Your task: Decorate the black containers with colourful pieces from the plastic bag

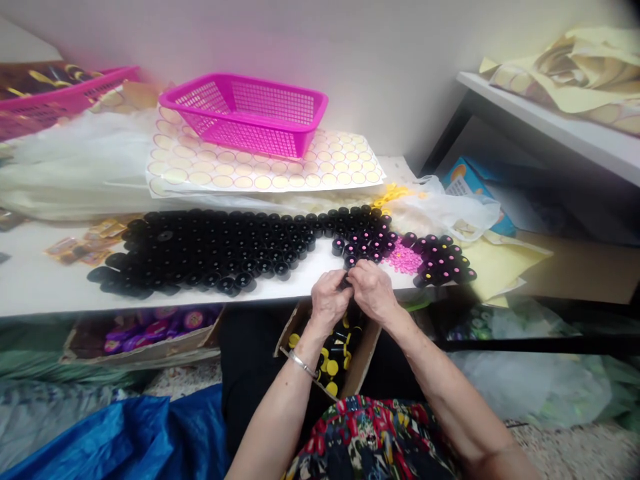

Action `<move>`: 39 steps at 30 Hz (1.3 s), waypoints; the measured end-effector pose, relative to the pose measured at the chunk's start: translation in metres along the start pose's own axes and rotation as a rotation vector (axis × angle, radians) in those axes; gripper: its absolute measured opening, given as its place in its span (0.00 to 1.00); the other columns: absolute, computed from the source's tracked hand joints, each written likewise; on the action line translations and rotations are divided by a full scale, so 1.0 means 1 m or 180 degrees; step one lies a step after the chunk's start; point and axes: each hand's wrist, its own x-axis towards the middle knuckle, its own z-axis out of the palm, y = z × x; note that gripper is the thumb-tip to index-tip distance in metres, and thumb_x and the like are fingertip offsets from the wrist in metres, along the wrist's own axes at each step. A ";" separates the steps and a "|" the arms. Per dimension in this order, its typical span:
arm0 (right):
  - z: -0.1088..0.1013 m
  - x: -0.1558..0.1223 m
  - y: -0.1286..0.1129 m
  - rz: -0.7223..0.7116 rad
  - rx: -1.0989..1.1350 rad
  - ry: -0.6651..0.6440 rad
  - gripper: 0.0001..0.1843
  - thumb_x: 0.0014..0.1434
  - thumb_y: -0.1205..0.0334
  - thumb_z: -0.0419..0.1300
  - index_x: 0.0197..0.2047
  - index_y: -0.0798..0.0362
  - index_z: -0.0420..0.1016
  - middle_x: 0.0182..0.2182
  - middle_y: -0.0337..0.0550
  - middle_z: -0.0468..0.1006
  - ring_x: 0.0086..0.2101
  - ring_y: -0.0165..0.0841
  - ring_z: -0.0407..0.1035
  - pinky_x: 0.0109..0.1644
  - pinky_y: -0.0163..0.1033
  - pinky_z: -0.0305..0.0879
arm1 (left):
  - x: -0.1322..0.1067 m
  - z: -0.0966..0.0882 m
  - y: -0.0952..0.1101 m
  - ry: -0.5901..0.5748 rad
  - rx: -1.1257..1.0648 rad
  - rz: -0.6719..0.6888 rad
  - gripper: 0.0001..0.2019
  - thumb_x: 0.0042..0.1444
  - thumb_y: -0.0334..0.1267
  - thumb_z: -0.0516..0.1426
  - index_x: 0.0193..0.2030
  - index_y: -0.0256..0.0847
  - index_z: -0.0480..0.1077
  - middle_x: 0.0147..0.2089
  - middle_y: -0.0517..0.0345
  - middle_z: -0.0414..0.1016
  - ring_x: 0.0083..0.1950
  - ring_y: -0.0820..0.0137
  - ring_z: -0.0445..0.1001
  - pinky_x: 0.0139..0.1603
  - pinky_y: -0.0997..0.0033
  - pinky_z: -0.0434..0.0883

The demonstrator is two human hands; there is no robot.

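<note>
My left hand (330,298) and my right hand (371,289) meet at the table's front edge, fingers closed together. Between their fingertips shows a small black round piece (345,282), mostly covered by them. Just beyond stand black round pieces with pink centres (365,245). To their right lies a pile of small pink bits (401,257), bordered by more black pieces with pink or yellow centres (444,261). Many black round pieces (220,243) are packed tightly across the table to the left. Below my hands, a cardboard box (369,353) holds black pieces with yellow lids (332,367).
A pink basket (250,143) rests on sheets of round stickers (265,181) at the back. Yellow bits (391,195) and a plastic bag (450,210) lie behind the pieces. A white shelf (550,123) juts in at right. Purple packets (155,330) fill a box under the table.
</note>
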 end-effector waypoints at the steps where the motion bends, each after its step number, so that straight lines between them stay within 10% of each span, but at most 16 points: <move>1: 0.000 0.000 0.000 -0.0011 -0.0008 0.0007 0.12 0.60 0.69 0.51 0.27 0.54 0.71 0.29 0.44 0.70 0.34 0.33 0.62 0.37 0.37 0.56 | 0.000 0.000 0.000 -0.0002 -0.0009 -0.0006 0.11 0.46 0.28 0.55 0.38 0.40 0.73 0.33 0.58 0.75 0.35 0.71 0.69 0.38 0.72 0.66; 28: -0.016 0.015 -0.013 -0.0262 -0.0480 -0.0970 0.12 0.58 0.72 0.49 0.34 0.58 0.74 0.33 0.49 0.70 0.36 0.36 0.62 0.37 0.39 0.58 | 0.001 0.003 0.000 0.0052 -0.0193 -0.0090 0.03 0.48 0.33 0.56 0.29 0.41 0.71 0.29 0.60 0.72 0.33 0.71 0.68 0.36 0.71 0.65; 39: 0.009 -0.020 0.006 0.0544 0.2030 0.0717 0.07 0.58 0.67 0.53 0.35 0.53 0.72 0.33 0.42 0.71 0.35 0.30 0.68 0.40 0.36 0.65 | -0.001 0.000 0.002 0.0052 -0.0018 -0.0253 0.07 0.46 0.33 0.58 0.35 0.41 0.72 0.31 0.60 0.71 0.33 0.73 0.67 0.36 0.73 0.65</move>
